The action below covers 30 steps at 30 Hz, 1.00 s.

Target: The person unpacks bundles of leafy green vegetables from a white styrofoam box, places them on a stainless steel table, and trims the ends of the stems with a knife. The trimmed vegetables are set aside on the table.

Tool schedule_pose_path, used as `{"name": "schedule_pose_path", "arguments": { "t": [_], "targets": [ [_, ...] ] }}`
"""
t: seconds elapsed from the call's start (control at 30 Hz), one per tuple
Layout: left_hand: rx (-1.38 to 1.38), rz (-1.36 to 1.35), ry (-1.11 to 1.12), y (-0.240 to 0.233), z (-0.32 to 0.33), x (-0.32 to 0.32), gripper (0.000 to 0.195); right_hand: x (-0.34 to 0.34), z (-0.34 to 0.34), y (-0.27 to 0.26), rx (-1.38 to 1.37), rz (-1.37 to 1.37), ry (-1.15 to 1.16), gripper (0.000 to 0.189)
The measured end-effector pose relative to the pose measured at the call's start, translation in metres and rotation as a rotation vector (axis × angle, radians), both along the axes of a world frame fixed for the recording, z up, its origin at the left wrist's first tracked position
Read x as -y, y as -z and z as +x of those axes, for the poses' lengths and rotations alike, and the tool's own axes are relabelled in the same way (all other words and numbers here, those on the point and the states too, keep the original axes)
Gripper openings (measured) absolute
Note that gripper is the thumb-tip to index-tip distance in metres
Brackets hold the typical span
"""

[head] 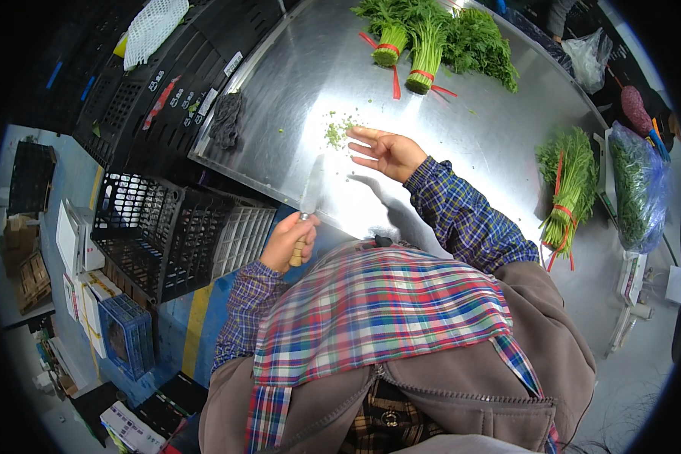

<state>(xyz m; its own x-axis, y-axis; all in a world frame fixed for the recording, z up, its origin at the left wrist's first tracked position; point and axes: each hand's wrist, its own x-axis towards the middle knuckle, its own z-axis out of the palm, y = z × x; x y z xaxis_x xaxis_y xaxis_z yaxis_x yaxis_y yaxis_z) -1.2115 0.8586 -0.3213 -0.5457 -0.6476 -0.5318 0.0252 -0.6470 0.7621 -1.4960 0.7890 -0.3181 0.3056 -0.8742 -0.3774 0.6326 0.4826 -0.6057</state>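
My left hand [289, 241] grips the wooden handle of a knife [313, 184], its blade reaching over the edge of the metal table [261, 164]. Small green stem trimmings [337, 133] lie scattered by the fingertips of my right hand [386, 152], which is empty with its fingers apart. At the table's far side, two bundles of leafy greens [428, 57] tied with red bands lie beside more leaves. Another red-tied bundle [564, 198] lies at the right.
Black plastic crates [170, 244] stand left of the table, and a dark crumpled cloth [227, 119] lies on its left edge. Greens in a clear bluish bag [635, 190] are at the right. A person's sleeve [559, 17] shows at the top right, near a clear plastic bag [589, 59].
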Motion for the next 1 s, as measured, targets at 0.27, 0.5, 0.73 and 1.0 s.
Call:
{"name": "schedule_pose_path", "arguments": {
  "t": [0.27, 0.5, 0.73, 1.0],
  "targets": [
    [0.314, -0.174, -0.255, 0.011, -0.026, 0.007, 0.019, -0.022, -0.034, 0.049, -1.717, -0.614, -0.041, 0.048],
    [0.315, -0.206, -0.185, 0.02, -0.036, 0.011, 0.018, -0.113, -0.233, 0.045, -2.053, -0.532, 0.392, 0.02],
    [0.288, -0.153, -0.122, 0.035, -0.054, 0.022, 0.016, -0.225, -0.373, 0.004, -2.067, 0.834, 0.409, 0.077],
    [0.374, -0.116, -0.054, 0.036, -0.069, 0.027, 0.016, -0.229, -0.372, 0.052, -1.991, 1.071, 0.53, 0.096]
  ]
}}
